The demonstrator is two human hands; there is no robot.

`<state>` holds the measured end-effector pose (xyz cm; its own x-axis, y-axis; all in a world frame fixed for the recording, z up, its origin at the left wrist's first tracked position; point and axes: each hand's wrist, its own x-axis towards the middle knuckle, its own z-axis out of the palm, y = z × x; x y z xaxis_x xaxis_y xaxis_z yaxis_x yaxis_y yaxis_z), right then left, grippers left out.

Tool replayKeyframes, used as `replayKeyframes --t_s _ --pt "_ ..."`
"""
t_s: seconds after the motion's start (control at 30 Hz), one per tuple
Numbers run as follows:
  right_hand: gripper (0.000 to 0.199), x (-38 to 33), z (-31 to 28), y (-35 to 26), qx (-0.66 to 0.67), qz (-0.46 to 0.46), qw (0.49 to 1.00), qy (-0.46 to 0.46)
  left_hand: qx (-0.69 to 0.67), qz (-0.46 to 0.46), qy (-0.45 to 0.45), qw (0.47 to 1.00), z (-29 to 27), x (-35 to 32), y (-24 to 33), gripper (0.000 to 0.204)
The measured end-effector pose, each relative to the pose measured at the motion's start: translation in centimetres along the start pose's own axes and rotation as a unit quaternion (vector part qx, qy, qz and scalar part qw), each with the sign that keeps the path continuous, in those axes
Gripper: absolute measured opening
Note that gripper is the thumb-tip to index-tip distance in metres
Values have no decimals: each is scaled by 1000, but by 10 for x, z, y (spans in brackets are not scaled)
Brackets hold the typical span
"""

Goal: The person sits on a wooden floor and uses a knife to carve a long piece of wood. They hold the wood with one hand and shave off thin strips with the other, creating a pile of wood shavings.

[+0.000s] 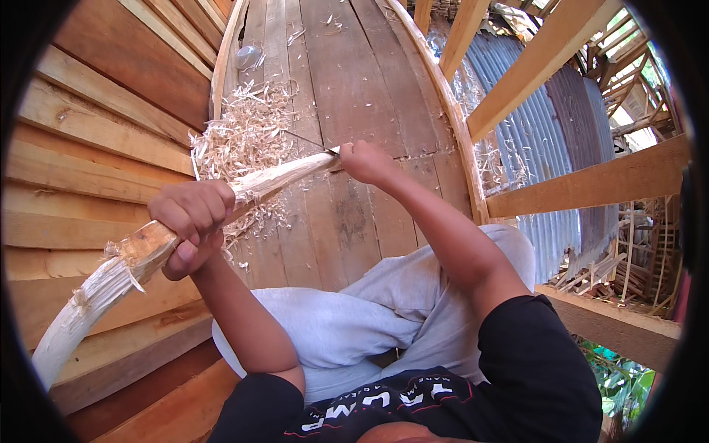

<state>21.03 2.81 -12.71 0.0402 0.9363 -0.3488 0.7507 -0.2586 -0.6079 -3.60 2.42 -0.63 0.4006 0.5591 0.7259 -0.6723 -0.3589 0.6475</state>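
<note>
A long, pale, debarked wooden pole [284, 175] runs from the lower left up to the middle, its lower part curving. My left hand [192, 218] is wrapped round it, with rough fibres peeling up just below the grip. At the pole's upper right end my right hand [367, 162] is closed on a knife, whose handle the fingers hide. The knife's thin dark blade [309, 141] points up and left from that fist, beside the end of the pole. Whether its edge touches the wood I cannot tell.
Curled wood shavings [244, 133] lie heaped on the plank floor [351, 81] left of the pole. Farther off sits a clear round container [249, 57]. A board wall [96, 140] stands close on the left. A wooden railing [583, 181] and corrugated metal sheets [509, 96] are on the right.
</note>
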Motion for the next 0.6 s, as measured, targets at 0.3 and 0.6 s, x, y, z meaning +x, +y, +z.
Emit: replayKeyframes --t_s 0.3,0.6 --pt "47 -3 -6 -5 -41 19 999 25 5 -9 -29 1000 0 1 1 17" --pt "48 -14 -4 -25 -27 -14 998 56 17 1 -37 999 -4 3 2 15"
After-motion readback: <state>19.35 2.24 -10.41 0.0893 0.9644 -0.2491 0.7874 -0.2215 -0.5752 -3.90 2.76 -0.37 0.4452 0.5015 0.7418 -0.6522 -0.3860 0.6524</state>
